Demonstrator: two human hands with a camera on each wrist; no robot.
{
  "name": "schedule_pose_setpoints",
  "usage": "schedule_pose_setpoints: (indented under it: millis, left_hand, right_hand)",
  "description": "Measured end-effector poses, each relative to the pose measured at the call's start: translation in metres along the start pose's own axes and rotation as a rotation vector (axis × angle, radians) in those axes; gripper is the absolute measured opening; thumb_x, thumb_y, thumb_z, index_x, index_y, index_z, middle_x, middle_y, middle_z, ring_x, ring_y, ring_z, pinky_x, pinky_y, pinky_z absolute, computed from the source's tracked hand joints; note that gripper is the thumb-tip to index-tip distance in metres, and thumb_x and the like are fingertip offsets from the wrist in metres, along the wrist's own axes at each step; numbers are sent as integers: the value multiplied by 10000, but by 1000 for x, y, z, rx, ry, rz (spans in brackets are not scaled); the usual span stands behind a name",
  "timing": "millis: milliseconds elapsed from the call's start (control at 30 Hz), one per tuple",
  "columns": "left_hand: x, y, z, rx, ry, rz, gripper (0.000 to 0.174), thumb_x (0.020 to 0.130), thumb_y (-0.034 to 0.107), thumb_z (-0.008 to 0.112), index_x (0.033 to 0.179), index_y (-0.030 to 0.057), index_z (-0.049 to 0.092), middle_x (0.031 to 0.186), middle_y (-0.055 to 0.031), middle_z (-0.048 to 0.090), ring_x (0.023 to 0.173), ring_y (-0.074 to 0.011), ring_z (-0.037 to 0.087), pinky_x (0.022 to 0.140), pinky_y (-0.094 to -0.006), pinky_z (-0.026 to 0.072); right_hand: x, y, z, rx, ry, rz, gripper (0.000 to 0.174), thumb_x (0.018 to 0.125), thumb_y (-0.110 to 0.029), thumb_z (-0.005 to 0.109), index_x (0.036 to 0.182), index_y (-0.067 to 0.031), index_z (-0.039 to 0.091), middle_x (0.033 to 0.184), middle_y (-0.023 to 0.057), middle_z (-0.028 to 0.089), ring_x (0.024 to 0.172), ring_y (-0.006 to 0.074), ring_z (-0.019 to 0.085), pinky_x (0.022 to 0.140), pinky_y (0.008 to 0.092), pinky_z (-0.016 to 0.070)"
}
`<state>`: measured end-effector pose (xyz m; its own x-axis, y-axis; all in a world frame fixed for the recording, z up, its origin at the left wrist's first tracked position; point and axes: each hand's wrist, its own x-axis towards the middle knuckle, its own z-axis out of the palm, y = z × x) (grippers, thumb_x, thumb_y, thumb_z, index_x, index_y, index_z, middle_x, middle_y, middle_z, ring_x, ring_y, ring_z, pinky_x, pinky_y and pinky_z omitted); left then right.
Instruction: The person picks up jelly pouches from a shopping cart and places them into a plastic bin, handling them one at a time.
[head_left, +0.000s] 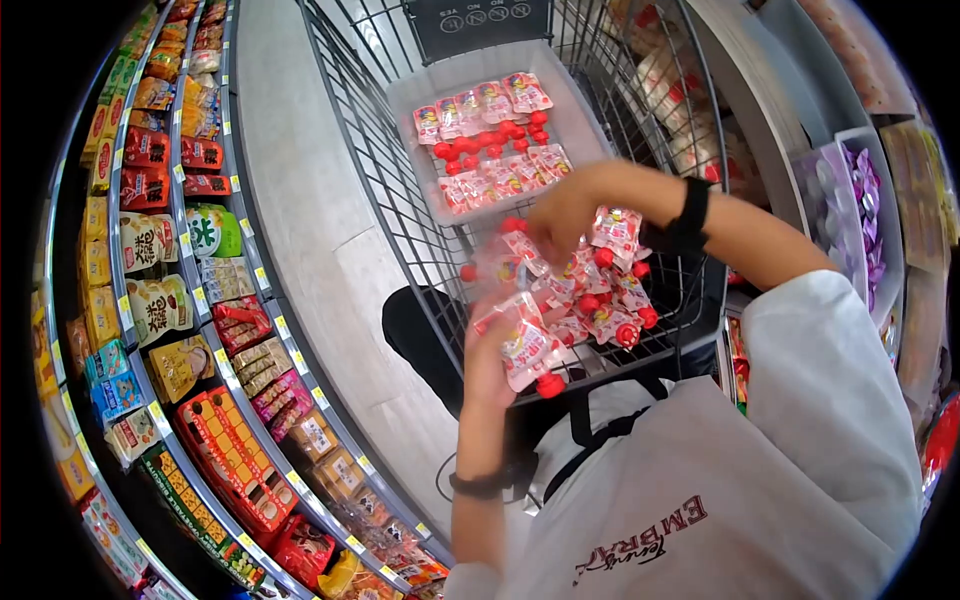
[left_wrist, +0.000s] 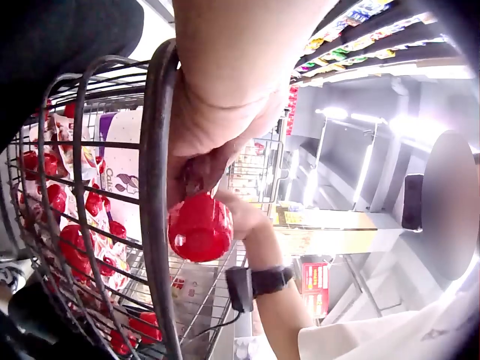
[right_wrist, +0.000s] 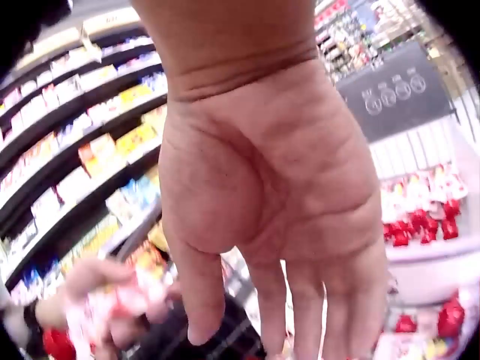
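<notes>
Red-capped pouch (head_left: 525,350) is pinched in the left hand (head_left: 488,362), held up just above the near edge of the wire cart (head_left: 400,215). The left wrist view shows fingers curled right above its red cap (left_wrist: 200,227). Right hand (head_left: 562,213) hovers over the heap of pouches (head_left: 600,295) in the cart basket. Its fingers are straight and loosely spread, and the right wrist view shows nothing in them. Clear bin (head_left: 578,112) at the cart's far end carries a partial layer of pouches (head_left: 490,145), with bare floor around it. My read: roughly midway, some in the bin, heap still left. Stocked shelves (head_left: 180,300) on the left.
</notes>
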<state>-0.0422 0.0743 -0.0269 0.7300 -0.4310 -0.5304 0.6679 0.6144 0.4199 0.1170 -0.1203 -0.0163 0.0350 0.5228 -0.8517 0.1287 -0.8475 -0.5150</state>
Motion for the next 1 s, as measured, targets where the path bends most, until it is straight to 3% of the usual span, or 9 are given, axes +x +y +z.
schedule_pose_setpoints:
  millis: [100,167,400,467,500,633,733,933,1000]
  left_hand:
    - [1,1,-2,-8,-49,34,446,877,123,527,1288,2,402,1169,-268,573,936,-380,650,731,-455,579]
    - [0,2,-6,9,-94,35,309,852,106,494,1145,26,433,1103,-259,603,884,-350,668,765,-449,573]
    - [-5,2,-3,-34,-102,63,348,831,103,475,1168,31,433,1109,-266,603,863,-318,669,760,-406,570]
    - [-6,4,-2,-26,-101,77,357,827,98,469,1175,27,442,1099,-249,608,874,-294,666,769,-388,566]
    - [-7,4,-1,-12,-103,75,367,823,93,463,1182,23,452,1089,-231,613,885,-270,662,778,-370,562]
    - [-8,5,2,-22,-124,62,351,817,88,459,1159,17,489,1035,-157,618,902,-237,652,799,-347,551]
    - [-3,2,-2,1,-80,58,348,815,159,501,1144,62,447,1056,-210,607,810,-318,667,666,-453,590]
    - [-3,3,3,-2,-71,43,313,817,155,499,1108,54,447,1044,-186,594,778,-301,660,699,-476,587]
    - [-4,3,3,10,-63,47,302,819,160,501,1096,53,447,1032,-180,589,771,-297,655,705,-478,586]
  right_hand:
    - [49,25,52,-444,200,19,486,681,-372,793,1023,-48,675,1011,131,676,920,300,649,766,434,532]
    - [71,42,80,-660,413,15,545,587,-386,838,966,-30,674,955,127,683,915,334,649,776,440,526]
    - [70,31,74,-560,238,68,492,564,-357,838,900,-30,689,1118,146,611,993,325,615,811,442,515]
    - [59,31,71,-592,524,-10,590,569,-278,827,1077,-47,635,1286,164,502,1057,339,574,852,445,494]
    - [84,54,74,-448,744,-137,830,546,-191,835,1287,-84,478,1334,166,452,1075,363,555,873,452,482]
    - [88,34,72,-474,772,-317,1016,513,-119,842,1390,-161,332,1352,155,439,1105,373,548,887,454,480]
    - [93,25,68,-518,620,-248,1002,472,-139,869,1355,-217,400,1347,138,454,1150,364,534,907,445,475]
    - [112,28,55,-551,568,-257,1054,375,-248,916,1317,-241,446,1306,129,493,1157,365,531,924,450,461]
    - [112,29,60,-574,685,-299,932,370,-285,908,1205,-176,508,1116,103,587,1059,337,577,864,452,486]
